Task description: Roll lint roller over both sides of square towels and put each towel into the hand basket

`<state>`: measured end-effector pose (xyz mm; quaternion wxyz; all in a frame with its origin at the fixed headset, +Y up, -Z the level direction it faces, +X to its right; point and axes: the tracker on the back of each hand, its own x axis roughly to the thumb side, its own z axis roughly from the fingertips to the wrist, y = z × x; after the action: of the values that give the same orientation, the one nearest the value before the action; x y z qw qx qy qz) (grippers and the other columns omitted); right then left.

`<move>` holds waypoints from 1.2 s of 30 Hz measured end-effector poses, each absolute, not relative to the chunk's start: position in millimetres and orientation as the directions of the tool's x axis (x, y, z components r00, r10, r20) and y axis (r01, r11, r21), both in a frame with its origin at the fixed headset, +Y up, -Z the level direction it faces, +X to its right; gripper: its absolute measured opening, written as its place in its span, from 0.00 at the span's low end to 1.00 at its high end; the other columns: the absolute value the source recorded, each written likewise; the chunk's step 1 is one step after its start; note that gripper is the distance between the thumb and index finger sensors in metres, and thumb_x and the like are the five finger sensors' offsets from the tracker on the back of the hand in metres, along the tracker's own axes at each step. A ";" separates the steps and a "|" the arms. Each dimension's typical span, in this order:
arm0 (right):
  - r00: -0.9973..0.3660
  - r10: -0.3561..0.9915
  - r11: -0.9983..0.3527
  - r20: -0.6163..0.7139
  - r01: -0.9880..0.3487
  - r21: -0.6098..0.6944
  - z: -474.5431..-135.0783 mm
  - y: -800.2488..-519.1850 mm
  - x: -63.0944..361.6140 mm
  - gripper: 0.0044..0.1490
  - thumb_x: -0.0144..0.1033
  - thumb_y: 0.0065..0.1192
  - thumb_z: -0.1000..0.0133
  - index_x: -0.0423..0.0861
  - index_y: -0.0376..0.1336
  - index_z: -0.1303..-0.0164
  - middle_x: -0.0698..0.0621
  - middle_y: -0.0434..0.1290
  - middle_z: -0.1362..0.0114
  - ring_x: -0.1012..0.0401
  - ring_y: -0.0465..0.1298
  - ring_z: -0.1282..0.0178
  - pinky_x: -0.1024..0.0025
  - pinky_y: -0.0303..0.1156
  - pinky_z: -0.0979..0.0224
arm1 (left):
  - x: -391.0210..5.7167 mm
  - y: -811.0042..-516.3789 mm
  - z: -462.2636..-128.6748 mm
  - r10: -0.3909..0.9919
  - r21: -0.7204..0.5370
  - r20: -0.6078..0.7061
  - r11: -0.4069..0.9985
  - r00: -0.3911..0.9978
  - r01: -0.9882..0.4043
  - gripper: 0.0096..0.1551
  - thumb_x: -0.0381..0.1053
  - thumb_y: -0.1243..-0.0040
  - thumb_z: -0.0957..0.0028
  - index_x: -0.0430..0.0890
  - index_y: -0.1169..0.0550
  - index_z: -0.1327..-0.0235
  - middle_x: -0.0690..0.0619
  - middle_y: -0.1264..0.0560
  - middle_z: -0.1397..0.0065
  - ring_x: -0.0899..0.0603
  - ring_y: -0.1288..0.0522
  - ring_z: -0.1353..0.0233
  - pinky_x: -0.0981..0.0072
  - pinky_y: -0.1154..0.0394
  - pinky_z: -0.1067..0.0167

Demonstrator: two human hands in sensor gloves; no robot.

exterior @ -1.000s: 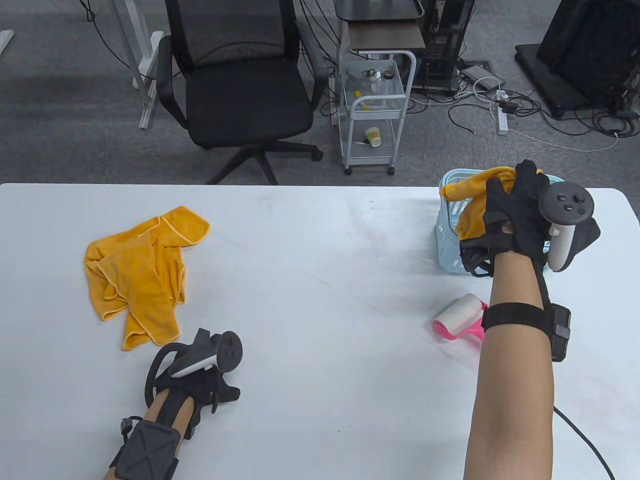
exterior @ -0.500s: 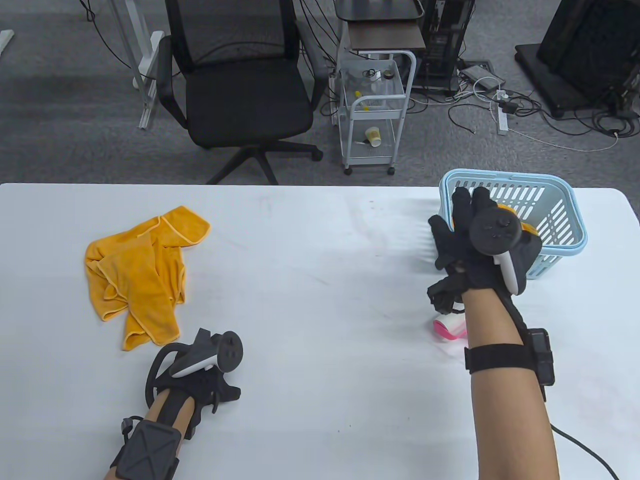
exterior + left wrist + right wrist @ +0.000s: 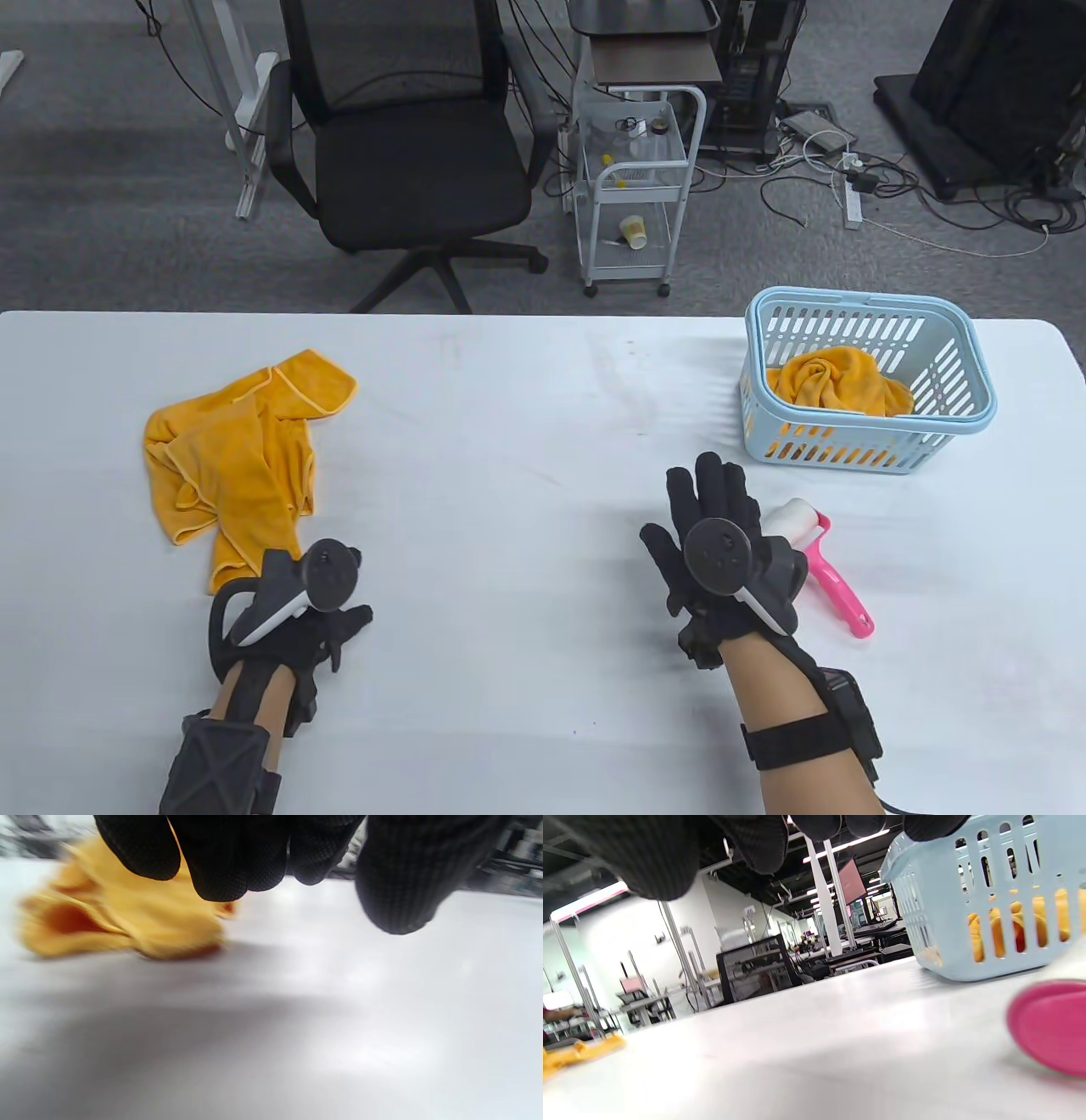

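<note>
On the white desk one yellow towel lies crumpled inside the light blue hand basket, which stands near the far right corner. A second yellow towel lies bunched on the left part of the desk, well apart from the basket. The lint roller, with a white roll and a pink handle, lies on the desk in front of the basket. The right hand is just beside the roller, on its left side; its fingers are straight and spread, and it holds nothing. The left hand is near the lower corner of the second towel, with loosely bent fingers, and it grips nothing.
</note>
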<state>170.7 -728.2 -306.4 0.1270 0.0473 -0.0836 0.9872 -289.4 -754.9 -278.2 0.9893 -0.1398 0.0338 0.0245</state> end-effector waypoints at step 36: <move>-0.925 0.259 -0.951 0.276 -0.295 -0.094 -292.5 -727.7 147.8 0.48 0.60 0.60 0.43 0.50 0.51 0.16 0.39 0.43 0.14 0.37 0.48 0.16 0.34 0.58 0.25 | -275.2 -649.5 -315.9 0.108 -0.011 -0.093 0.994 0.990 -0.109 0.22 0.52 0.37 0.45 0.62 0.29 0.39 0.55 0.19 0.37 0.44 0.17 0.41 0.42 0.24 0.34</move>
<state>147.8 -727.7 -292.5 0.1415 0.1314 -0.0670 0.9789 -275.2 -649.5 -315.9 0.9974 -0.0082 0.0459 0.0545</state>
